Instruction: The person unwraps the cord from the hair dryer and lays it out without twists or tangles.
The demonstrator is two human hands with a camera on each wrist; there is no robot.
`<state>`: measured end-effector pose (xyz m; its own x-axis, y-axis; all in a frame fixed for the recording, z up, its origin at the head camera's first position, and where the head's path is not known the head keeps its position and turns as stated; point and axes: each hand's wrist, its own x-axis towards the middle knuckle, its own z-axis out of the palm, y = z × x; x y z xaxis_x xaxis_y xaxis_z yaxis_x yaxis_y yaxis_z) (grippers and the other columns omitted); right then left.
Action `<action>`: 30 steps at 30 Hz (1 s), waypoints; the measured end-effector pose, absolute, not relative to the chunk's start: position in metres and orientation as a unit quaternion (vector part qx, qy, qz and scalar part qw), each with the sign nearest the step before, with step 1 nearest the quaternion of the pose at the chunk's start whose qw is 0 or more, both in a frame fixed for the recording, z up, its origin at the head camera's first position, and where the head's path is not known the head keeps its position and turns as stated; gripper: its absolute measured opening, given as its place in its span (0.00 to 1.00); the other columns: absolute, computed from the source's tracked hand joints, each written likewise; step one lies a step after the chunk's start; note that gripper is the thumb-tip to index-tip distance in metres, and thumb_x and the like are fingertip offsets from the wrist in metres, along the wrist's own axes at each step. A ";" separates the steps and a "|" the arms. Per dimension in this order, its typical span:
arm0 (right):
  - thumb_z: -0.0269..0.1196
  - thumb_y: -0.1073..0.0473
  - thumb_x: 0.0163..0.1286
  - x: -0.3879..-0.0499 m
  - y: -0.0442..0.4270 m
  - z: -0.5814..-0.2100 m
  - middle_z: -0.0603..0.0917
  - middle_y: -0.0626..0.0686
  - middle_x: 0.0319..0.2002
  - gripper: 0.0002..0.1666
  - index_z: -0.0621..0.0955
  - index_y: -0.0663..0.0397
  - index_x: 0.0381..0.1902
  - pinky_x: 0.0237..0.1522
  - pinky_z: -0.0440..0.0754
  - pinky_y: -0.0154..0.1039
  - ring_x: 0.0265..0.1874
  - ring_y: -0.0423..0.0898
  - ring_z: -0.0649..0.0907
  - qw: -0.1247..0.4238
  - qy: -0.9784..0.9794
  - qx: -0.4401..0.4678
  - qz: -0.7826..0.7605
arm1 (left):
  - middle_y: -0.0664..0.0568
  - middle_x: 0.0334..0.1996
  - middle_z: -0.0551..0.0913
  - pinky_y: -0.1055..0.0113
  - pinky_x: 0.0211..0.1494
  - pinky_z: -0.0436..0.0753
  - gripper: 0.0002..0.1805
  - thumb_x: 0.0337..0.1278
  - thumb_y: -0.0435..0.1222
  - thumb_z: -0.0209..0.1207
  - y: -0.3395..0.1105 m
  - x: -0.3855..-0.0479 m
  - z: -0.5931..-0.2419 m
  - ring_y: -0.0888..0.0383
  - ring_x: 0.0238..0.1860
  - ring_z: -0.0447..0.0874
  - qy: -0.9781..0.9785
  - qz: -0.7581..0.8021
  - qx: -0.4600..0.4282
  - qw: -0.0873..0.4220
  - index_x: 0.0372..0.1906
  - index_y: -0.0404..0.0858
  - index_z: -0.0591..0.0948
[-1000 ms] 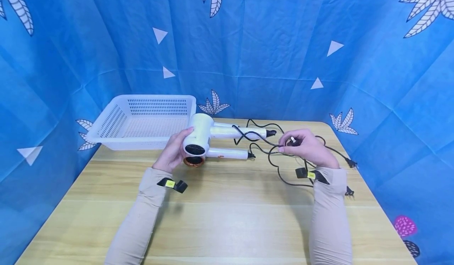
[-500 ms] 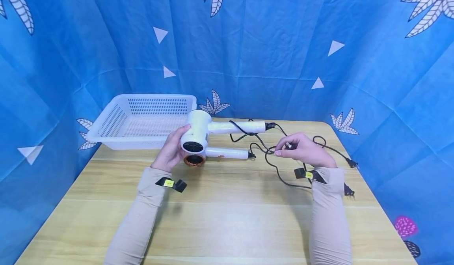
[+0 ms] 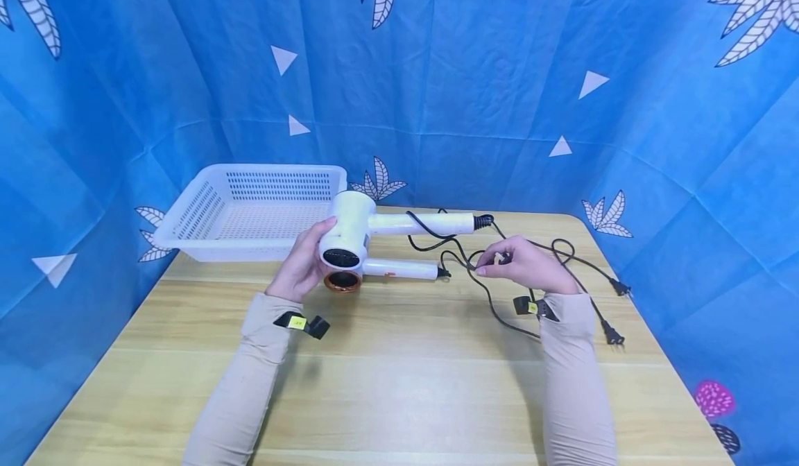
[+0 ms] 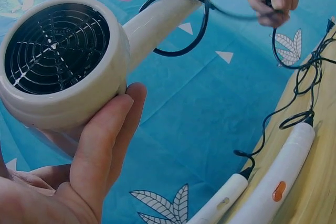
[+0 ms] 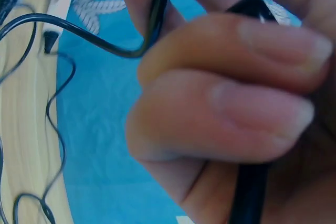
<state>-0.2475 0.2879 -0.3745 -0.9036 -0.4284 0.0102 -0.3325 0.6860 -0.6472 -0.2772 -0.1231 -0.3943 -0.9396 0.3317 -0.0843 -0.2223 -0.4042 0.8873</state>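
In the head view my left hand (image 3: pixel 302 265) holds a white hair dryer (image 3: pixel 349 220) by its barrel, above the table. The dryer's handle points right, and its black cord (image 5: pixel 157 14) loops round the handle. Further right, my right hand (image 3: pixel 521 265) grips that cord between curled fingers. Just below the held dryer lies a second white hair dryer (image 3: pixel 402 270) with a copper-coloured ring. Another white dryer handle (image 4: pixel 223 200) shows beside it in the left wrist view; the held dryer hides it from the head view.
A white perforated basket (image 3: pixel 250 251) stands at the back left of the wooden table (image 3: pixel 399 383). Black cords tangle towards the right, ending in a plug (image 3: pixel 614 334) and another plug (image 3: pixel 620 287) near the right edge. A blue patterned cloth (image 3: pixel 474 105) surrounds the table.
My right hand has moved a little left, drawing the cord with it. The held dryer's handle has risen slightly and swung up away from the table dryers. My left hand keeps its hold.
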 end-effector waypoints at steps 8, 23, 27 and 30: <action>0.69 0.58 0.70 -0.250 0.286 -0.374 0.91 0.54 0.41 0.09 0.90 0.57 0.43 0.41 0.81 0.37 0.38 0.44 0.83 0.030 0.933 -0.142 -0.328 | 0.59 0.44 0.88 0.70 0.52 0.85 0.23 0.75 0.50 0.53 -0.122 -0.276 -0.397 0.63 0.46 0.87 0.556 0.808 0.081 0.174 0.63 0.40 0.71; 0.65 0.57 0.75 -0.251 0.288 -0.376 0.86 0.57 0.41 0.11 0.89 0.59 0.45 0.32 0.74 0.32 0.31 0.46 0.77 -0.188 0.916 -0.087 -0.344 | 0.57 0.39 0.89 0.69 0.45 0.90 0.18 0.72 0.46 0.52 -0.124 -0.281 -0.403 0.62 0.40 0.89 0.603 0.771 0.099 0.177 0.54 0.38 0.78; 0.66 0.58 0.74 -0.251 0.287 -0.375 0.83 0.57 0.40 0.11 0.88 0.61 0.44 0.33 0.71 0.29 0.32 0.44 0.74 -0.246 0.893 -0.074 -0.369 | 0.57 0.41 0.88 0.68 0.50 0.89 0.20 0.73 0.45 0.53 -0.125 -0.283 -0.404 0.62 0.43 0.88 0.618 0.760 0.094 0.177 0.58 0.35 0.76; 0.66 0.57 0.74 -0.251 0.287 -0.373 0.83 0.57 0.42 0.13 0.88 0.63 0.44 0.34 0.71 0.27 0.33 0.41 0.74 -0.275 0.875 -0.053 -0.395 | 0.57 0.43 0.87 0.66 0.51 0.89 0.26 0.75 0.46 0.53 -0.125 -0.284 -0.403 0.62 0.43 0.88 0.632 0.750 0.086 0.177 0.65 0.31 0.73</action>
<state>-0.2513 0.2869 -0.3734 -0.8435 0.1239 0.5226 -0.3098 0.6827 -0.6618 -0.2842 -0.1255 -0.4034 -0.9222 0.3750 -0.0942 -0.1564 -0.1390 0.9779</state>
